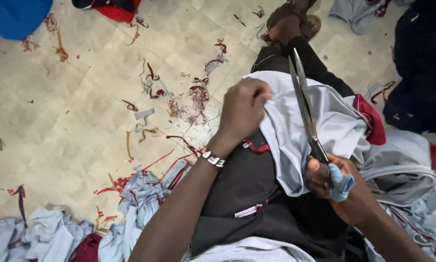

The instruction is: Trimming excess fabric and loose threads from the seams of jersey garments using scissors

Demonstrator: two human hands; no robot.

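Right now, seated person, view down over the lap. Left hand (244, 109) is bunched shut on the top edge of a light grey garment (295, 131) draped over the knee. Right hand (329, 182) is closed around the handles of large tailor's scissors (306, 111), a scrap of pale blue cloth wrapped at the grip; blades point up and away, nearly together, lying over the garment's fold.

Handling, as a judgement: the garment looks thin, soft and floppy, light, no stiffness, so it sags wherever unsupported. Best held by pinching a bunched edge or seam, as the left hand does, keeping it taut against the knee. Scissors look heavy, rigid metal, sharp along the blades; take them by the handles only.

Looks: garment is pale grey-blue with a dark red collar or trim (370, 119) showing at the right side, creased in loose folds. Left wrist carries a metal bracelet (213, 158).

Tiled floor (82, 106) carries red thread and cloth trimmings (193, 97); more grey garments heaped at lower left (57, 235) and right.
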